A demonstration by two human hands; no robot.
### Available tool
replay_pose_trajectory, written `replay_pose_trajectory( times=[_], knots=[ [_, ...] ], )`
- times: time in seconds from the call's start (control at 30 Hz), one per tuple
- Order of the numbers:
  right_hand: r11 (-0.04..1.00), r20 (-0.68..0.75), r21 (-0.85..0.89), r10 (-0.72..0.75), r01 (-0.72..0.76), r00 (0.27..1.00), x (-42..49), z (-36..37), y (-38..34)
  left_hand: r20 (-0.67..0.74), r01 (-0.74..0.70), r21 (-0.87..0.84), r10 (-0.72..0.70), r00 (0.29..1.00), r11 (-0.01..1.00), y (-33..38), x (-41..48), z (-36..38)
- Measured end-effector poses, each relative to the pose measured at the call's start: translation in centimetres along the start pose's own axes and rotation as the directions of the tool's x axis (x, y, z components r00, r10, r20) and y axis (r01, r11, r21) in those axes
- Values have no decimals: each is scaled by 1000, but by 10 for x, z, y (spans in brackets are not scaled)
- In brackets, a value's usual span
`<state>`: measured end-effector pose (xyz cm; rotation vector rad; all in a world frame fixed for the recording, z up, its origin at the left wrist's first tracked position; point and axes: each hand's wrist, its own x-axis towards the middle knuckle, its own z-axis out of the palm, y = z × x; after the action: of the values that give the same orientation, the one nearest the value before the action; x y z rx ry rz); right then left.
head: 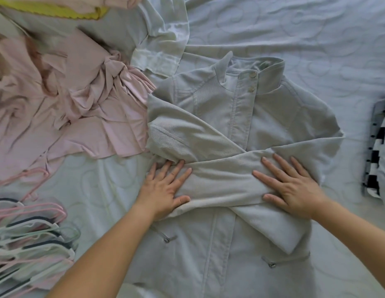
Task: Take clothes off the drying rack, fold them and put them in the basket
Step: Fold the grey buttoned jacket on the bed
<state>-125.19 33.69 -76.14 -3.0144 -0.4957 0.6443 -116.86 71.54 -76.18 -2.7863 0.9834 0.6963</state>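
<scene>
Lying face up on the bed (294, 29), a pale grey-blue jacket (269, 117) is spread over the quilted cover, with its stand collar pointing to the far side and its hem nearest the person. Two snap buttons (252, 81) show on the placket just below the collar, and a drawcord toggle (166, 240) sits on each side of the waist. Both sleeves are folded in across the chest and cross each other. The sleeve coming from the right of the view lies on top, and the other passes beneath it and ends low on the jacket's right side.

The left hand (165, 188) rests flat on the cuff end of the upper sleeve, fingers straight and spread wide and thumb out along the cloth, gripping nothing. The right hand (292, 186) presses flat on the same sleeve nearer its shoulder, fingers also straight and fanned, holding nothing.

A crumpled heap of pink garments (79, 104) lies toward the bed's left side, touching the jacket's shoulder. Beyond it is another pale garment with a white cuff (155, 59), and a strip of yellow-green cloth (47, 10) shows at the far left corner. A pile of pink, mint and dark hangers (30, 233) sits at the near left. A black-and-white checked garment (378, 158) lies at the right edge, apart from the jacket.
</scene>
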Motion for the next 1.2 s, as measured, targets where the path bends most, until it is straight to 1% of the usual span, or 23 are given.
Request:
replay_pose_trajectory(
  times=[0.1,0.17,0.23,0.3,0.33,0.37,0.4,0.47,0.53,0.6,0.67,0.7,0.77,0.8,0.83,0.9,0.97,1.0,1.03,1.07,1.13,1.17,1.2],
  knots=[
    [999,-6,-12,-49,49,999,2,6,9,-31,-110,46,112,993,993,-20,1,3],
    [997,6,-37,-73,73,997,2,4,12,-44,-131,79,135,990,988,-28,-1,1],
    [998,-4,-51,-44,44,999,1,-1,7,-57,-111,92,117,991,990,-30,-8,-5],
    [999,-51,4,50,-50,997,-9,-9,-7,-62,-140,98,146,987,985,-27,-27,-8],
    [995,-80,48,87,-83,993,-20,-13,-17,-61,-201,110,209,976,973,-25,-42,-7],
    [994,-98,71,92,-85,991,-35,-16,-29,-49,-289,133,297,954,948,-25,-59,-4],
    [996,-109,75,56,-48,992,-53,-16,-41,-21,-382,162,391,920,910,-26,-78,0],
    [993,-112,56,-101,108,989,-97,-9,-67,71,-532,210,530,845,820,-31,-111,8],
    [966,-51,57,-248,250,968,-139,2,-90,228,-617,210,576,785,758,-40,-131,11],
    [949,83,65,-312,307,946,-174,14,-106,358,-670,198,583,729,716,-54,-140,12],
    [955,287,83,-296,284,911,-195,26,-112,416,-715,163,609,675,680,-69,-140,18],
    [960,351,92,-280,265,893,-201,32,-111,437,-741,149,629,643,655,-75,-137,20],
    [969,435,101,-247,226,866,-209,43,-107,521,-770,102,625,581,630,-78,-130,23],
    [973,456,108,-233,206,859,-210,48,-105,552,-773,95,613,565,627,-78,-127,25],
    [975,472,117,-222,189,853,-210,51,-102,532,-768,93,620,576,633,-78,-125,27],
    [974,474,134,-225,182,851,-210,59,-97,429,-763,124,659,617,634,-79,-126,31],
    [969,442,176,-235,173,866,-209,63,-96,396,-734,111,648,651,670,-79,-128,30],
    [966,411,195,-236,168,880,-209,66,-95,379,-729,80,656,653,680,-78,-128,29],
    [966,405,211,-226,150,886,-210,68,-95,353,-713,33,660,664,700,-78,-129,28],
    [966,410,229,-209,121,888,-212,70,-95,319,-677,-15,646,694,735,-76,-130,26],
    [959,421,284,-135,10,897,-218,73,-95,241,-574,-158,595,767,804,-74,-134,22],
    [942,429,329,-86,-67,899,-222,73,-94,204,-484,-277,543,814,830,-73,-137,18],
    [912,438,381,-32,-153,898,-227,75,-92,187,-361,-402,462,867,841,-73,-141,14]
  ],
)
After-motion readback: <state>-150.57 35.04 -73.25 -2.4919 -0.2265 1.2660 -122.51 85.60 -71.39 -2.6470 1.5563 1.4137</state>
